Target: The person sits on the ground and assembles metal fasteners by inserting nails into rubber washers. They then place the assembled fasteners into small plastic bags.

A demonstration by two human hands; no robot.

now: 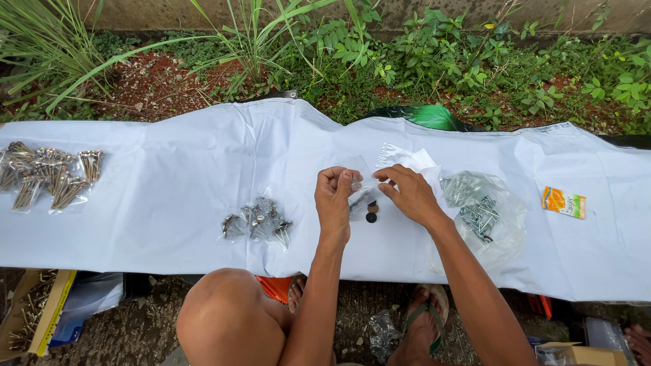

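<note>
One white sheet [176, 196] covers the bench. Both hands pinch a small clear bag [361, 192] at mid-sheet: left hand [333, 196] and right hand [407, 193] grasp its top edge. Its contents are hard to make out; black washers [371, 214] lie just below.

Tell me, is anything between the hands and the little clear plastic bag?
No. The left hand and right hand already pinch the small clear plastic bag directly with their fingers. Two small black round washers lie just below it on the white sheet.
</note>
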